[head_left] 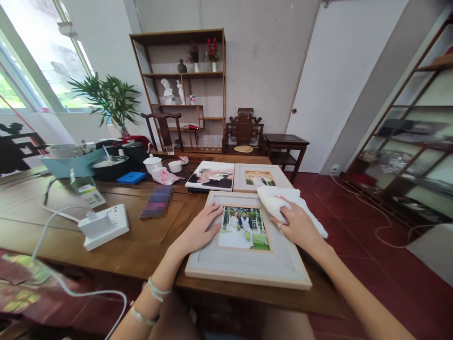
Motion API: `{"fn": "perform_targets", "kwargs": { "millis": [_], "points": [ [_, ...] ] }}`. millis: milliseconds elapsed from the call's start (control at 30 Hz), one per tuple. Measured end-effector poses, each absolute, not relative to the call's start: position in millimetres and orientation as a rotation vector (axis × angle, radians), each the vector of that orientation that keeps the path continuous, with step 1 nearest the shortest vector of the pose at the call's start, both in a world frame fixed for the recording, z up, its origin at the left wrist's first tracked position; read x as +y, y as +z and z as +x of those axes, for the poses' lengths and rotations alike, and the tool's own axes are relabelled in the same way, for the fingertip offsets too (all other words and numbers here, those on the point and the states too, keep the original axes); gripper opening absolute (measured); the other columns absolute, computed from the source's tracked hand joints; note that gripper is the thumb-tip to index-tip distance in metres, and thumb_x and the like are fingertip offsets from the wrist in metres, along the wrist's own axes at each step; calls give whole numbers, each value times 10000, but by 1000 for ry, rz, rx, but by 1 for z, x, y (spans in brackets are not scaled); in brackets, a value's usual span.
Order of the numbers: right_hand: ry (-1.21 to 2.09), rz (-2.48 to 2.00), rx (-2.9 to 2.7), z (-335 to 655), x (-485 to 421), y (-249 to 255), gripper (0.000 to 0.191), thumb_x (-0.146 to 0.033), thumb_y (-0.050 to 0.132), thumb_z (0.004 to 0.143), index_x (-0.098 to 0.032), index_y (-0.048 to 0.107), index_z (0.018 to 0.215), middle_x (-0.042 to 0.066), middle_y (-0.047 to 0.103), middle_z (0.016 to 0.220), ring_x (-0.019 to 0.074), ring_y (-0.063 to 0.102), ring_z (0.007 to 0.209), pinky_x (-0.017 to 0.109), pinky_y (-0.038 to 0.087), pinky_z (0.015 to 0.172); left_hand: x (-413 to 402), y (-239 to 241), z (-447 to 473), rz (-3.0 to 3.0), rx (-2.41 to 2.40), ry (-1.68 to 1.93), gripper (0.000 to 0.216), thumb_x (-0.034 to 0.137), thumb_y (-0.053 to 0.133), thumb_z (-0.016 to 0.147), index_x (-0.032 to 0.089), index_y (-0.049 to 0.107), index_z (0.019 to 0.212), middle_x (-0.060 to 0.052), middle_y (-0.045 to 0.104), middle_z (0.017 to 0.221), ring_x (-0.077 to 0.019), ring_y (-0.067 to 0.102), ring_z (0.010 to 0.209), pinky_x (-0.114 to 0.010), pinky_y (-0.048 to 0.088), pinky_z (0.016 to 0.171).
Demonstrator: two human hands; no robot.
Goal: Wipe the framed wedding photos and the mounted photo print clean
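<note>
A large picture frame (244, 264) with a pale grey mount and a photo of two people lies flat at the near edge of the wooden table (141, 241). My left hand (201, 229) rests flat on its left side, fingers stretched out. My right hand (297, 224) presses a bunched white cloth (283, 200) against the frame's upper right corner, fingers curled over it. Behind it lie a smaller framed photo (260, 178) and a frameless photo print (212, 175).
A white power strip (102, 225) with a cable, a small box (87, 191), a blue pad (130, 177), white cups, pots and a blue tray sit on the table's left. A plant, chairs, a wooden shelf unit and a side table stand behind. Red tiled floor lies to the right.
</note>
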State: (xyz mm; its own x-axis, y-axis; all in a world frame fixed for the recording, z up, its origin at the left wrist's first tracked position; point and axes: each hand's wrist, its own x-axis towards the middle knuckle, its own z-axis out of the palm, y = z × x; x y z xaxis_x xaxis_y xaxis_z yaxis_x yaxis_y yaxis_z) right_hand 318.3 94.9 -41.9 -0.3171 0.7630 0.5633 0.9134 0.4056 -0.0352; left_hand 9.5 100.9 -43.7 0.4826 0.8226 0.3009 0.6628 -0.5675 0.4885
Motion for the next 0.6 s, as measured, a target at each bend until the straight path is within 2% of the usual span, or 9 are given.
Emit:
{"fn": "perform_targets", "kwargs": {
  "millis": [33,100,167,267,333,467,600],
  "points": [
    [-377,-1461,-2175,319,94,-40,110,-201,526,797,-161,629,804,190,579,1255,335,601,1030,469,499,845,101,-44,9,2429,1247,734,441,296,449,897,158,501,1313,-114,414,1448,-238,276,1391,-456,247,1134],
    [-364,-1503,-2157,322,95,-36,174,-102,494,732,-180,626,813,157,613,1212,322,612,1013,446,507,832,102,-45,8,2421,1245,749,435,295,434,906,173,499,1318,-100,421,1446,-227,291,1385,-446,251,1135],
    [-390,-1478,-2129,324,97,-33,222,-61,475,688,-198,618,789,134,619,1205,328,565,1106,473,468,914,103,-46,8,2405,1259,771,425,286,410,915,178,502,1316,-90,430,1441,-216,311,1377,-430,252,1137],
    [-380,-1334,-2223,324,105,-32,198,-56,470,672,-198,598,727,133,526,1342,333,412,1283,513,343,1055,103,-46,9,2378,1286,780,418,283,383,924,172,514,1306,-86,441,1435,-206,329,1369,-408,249,1142],
    [-314,-1283,-2331,321,109,-34,217,-49,456,671,-176,608,759,156,476,1389,330,367,1319,519,322,1070,103,-46,9,2362,1301,779,420,290,364,932,171,511,1307,-81,441,1435,-198,332,1367,-401,249,1143],
    [-282,-1327,-2377,315,112,-37,272,-45,426,700,-132,621,868,203,498,1357,334,382,1312,527,334,1057,103,-47,10,2358,1332,776,434,281,347,932,139,498,1314,-94,432,1440,-191,331,1367,-398,241,1146],
    [-393,-1303,-2224,313,111,-38,226,-41,428,709,-156,608,783,190,465,1390,323,417,1287,516,344,1055,104,-48,10,2377,1338,783,427,264,380,914,134,508,1301,-106,436,1435,-204,341,1362,-414,252,1141]
  ]
}}
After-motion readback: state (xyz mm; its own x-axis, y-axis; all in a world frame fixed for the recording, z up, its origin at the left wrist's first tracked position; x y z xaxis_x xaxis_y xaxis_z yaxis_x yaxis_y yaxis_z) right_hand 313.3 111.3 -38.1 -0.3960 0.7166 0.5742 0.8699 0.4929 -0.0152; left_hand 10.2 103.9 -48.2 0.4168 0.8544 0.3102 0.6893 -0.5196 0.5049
